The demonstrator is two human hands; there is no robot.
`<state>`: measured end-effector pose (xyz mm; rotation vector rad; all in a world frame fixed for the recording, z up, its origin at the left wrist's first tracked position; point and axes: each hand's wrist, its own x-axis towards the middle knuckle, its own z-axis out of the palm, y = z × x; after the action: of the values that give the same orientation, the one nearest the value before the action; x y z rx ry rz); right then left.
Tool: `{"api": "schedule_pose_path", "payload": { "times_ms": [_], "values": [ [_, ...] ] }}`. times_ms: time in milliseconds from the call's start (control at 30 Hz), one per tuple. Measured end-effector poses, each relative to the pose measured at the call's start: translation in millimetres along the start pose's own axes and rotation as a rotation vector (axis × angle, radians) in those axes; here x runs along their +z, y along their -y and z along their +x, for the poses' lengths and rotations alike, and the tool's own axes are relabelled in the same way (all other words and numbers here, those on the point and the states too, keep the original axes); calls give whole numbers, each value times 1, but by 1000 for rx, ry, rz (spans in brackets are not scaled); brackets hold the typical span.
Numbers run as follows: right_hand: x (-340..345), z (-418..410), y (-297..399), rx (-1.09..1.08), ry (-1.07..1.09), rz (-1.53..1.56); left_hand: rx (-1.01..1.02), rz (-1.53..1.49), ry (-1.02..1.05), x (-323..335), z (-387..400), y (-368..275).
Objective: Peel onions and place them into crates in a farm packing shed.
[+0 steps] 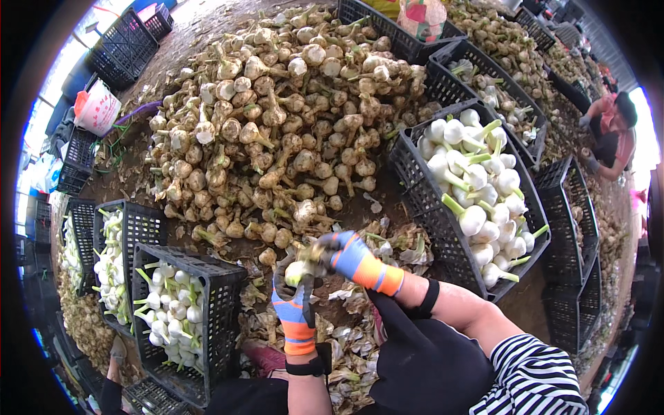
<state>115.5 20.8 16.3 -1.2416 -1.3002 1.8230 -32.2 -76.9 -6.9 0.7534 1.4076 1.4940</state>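
Note:
My left hand (293,298), in a blue and orange work glove with dark fingers, holds a garlic bulb (295,272) whose pale flesh shows. The fingers of my right hand (355,262), gloved alike and blurred, close on the brownish outer skin (313,252) at the bulb's upper side. Just beyond both hands rises a large heap of unpeeled garlic (290,129) with dirty skins and short stems. Beneath them, loose garlic skins (347,337) litter the ground between my legs.
On the right stands a black plastic crate (441,223) of clean white garlic bulbs (477,181). Another crate (202,259) of white bulbs is at the lower left. More crates (570,207) line the right side. A person (612,135) works at far right. A white bucket (97,109) stands at left.

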Motion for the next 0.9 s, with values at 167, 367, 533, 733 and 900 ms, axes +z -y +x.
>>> {"api": "schedule_pose_path", "payload": {
  "times_ms": [167,367,533,733,900],
  "values": [
    [-78,32,-37,154,-160,-501,-143,-236,153,12,0,-40],
    [-12,-14,48,-344,289,-672,26,318,209,0,6,-15],
    [10,-12,70,-272,444,-1236,120,383,251,7,1,-13],
    [13,-10,64,-275,359,-1171,161,330,267,7,-2,-15],
    [8,-9,40,-289,198,-750,148,220,25,11,-3,-18]
  ]
}}
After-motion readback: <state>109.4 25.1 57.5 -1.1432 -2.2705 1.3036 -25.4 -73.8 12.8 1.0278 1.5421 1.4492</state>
